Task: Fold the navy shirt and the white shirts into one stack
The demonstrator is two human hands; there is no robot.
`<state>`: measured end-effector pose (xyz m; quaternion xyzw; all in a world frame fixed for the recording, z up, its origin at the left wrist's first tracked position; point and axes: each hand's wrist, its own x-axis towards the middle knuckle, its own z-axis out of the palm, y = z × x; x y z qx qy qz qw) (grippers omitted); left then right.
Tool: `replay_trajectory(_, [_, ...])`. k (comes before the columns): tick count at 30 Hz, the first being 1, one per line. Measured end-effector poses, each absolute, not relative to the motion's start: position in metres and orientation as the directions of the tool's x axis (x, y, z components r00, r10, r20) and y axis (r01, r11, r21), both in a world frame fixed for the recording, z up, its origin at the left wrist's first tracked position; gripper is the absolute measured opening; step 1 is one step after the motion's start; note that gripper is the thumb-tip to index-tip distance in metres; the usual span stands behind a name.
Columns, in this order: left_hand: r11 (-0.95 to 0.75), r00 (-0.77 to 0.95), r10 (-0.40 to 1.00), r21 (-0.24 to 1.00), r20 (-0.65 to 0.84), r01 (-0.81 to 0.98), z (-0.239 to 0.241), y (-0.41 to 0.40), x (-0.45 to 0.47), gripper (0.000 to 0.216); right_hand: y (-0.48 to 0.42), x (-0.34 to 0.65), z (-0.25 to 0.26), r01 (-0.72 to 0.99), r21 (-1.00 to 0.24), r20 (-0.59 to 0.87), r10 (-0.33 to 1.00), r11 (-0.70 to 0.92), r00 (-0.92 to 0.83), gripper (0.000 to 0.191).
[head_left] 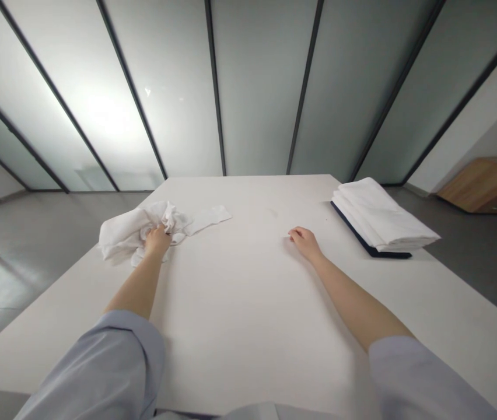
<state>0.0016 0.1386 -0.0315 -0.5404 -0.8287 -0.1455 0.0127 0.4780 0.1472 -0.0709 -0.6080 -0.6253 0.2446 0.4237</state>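
At the left side of the white table (240, 303) lies a crumpled white cloth (121, 230), bunched up, with a flat strip of it stretching to the right. My left hand (157, 240) is closed on the bunched folds, its fingertips partly hidden in the fabric. Over the middle right of the table is my right hand (303, 240), its fingers curled in and nothing visible in them. To the right of that hand, a neat stack of folded white cloth (380, 213) rests on a thin dark board (388, 255).
Beyond the far table edge stands a wall of frosted glass panels (257, 87) with dark frames. A wooden cabinet (485, 184) is on the grey floor (25, 262) at the far right. The folded stack reaches over the table's right edge.
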Motion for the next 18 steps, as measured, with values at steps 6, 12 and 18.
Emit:
replay_trajectory(6, [0.436,-0.495,0.816,0.247,0.298,0.866,-0.016,0.128,0.025,0.068,0.146,0.477,-0.065,0.440,-0.881,0.273,0.945,0.171,0.181,0.024])
replay_trajectory(12, [-0.150,0.059,0.840,0.127,0.539,0.981,-0.010,0.129,0.134,0.062,0.148,0.516,-0.015,0.675,-0.697,0.528,0.811,0.245,0.252,0.027])
replay_trajectory(18, [-0.382,0.330,0.882,0.100,0.338,0.919,-0.042,0.128,0.210,0.050,0.131,0.631,0.034,0.776,-0.412,0.463,0.624,-0.478,0.630,0.042])
